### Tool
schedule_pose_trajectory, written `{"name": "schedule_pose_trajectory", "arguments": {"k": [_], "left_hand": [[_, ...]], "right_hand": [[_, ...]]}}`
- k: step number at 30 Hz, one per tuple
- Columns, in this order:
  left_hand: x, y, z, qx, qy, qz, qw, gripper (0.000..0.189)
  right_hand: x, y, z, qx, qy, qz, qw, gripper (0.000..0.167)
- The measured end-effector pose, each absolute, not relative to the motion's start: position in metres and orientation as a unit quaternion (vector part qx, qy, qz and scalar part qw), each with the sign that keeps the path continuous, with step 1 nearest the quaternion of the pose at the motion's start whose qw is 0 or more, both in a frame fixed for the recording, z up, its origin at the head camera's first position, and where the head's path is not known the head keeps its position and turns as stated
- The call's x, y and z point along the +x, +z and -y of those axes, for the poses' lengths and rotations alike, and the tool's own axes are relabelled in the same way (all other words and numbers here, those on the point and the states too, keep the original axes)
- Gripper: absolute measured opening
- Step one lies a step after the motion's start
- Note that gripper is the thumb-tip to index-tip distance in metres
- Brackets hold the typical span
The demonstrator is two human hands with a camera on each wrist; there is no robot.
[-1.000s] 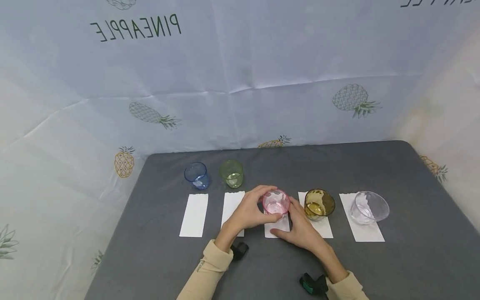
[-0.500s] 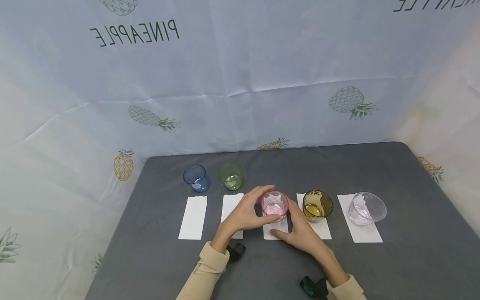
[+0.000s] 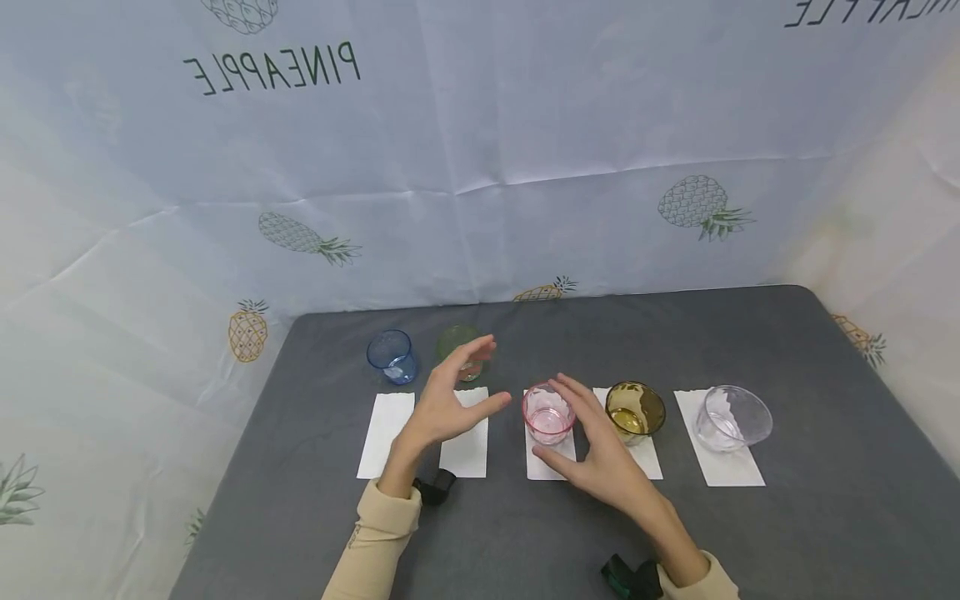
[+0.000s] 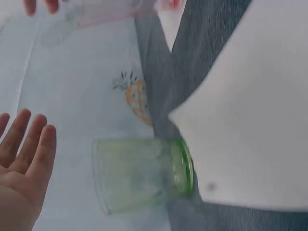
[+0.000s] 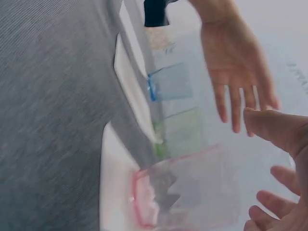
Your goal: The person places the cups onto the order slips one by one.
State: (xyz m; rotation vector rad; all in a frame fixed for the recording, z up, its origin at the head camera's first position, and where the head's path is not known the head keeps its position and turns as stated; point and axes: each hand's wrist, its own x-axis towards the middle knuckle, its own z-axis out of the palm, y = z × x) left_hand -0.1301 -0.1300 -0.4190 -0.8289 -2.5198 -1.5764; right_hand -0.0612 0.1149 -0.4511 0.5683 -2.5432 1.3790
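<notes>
My left hand (image 3: 442, 408) is in the air in front of the green glass (image 4: 137, 175), fingers spread and thumb apart, holding nothing. In the head view its fingers partly cover that glass. The pink glass (image 3: 547, 417) stands upright on the middle white paper strip (image 3: 551, 467). Beside it on the right, my right hand (image 3: 603, 458) has its fingers and thumb parted. Its fingertips lie close to the pink rim in the head view, while the right wrist view shows the thumb (image 5: 269, 127) off the glass.
An amber glass (image 3: 633, 412) and a clear glass (image 3: 735, 417) stand on paper strips to the right. A blue glass (image 3: 392, 354) stands at the back left, behind a bare strip (image 3: 386, 437). Another bare strip (image 3: 467, 450) lies before the green glass. A pineapple-print curtain (image 3: 450, 242) borders the table.
My left hand has let go of the pink glass and moved left towards the green one. My right hand's fingers have loosened from the pink glass, which stays in place.
</notes>
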Motion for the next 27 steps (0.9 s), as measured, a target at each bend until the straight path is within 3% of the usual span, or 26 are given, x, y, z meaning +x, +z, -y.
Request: {"name": "schedule_pose_trajectory", "arguments": {"k": [6,15,27], "left_hand": [[-0.134,-0.411,0.158,-0.222,-0.521,0.822,0.05,0.075],[-0.149,-0.41,0.182,-0.217,-0.498,0.837,0.068,0.075],[-0.17,-0.413,0.188,-0.205,-0.487,0.848,0.043,0.075]], "right_hand": [[-0.059,-0.438,-0.103,0.207,0.492,0.838,0.115,0.065],[-0.062,-0.432,-0.075,0.231,0.515,0.819,0.107,0.066],[-0.068,-0.441,-0.036,0.264,0.524,0.805,0.081,0.067]]}}
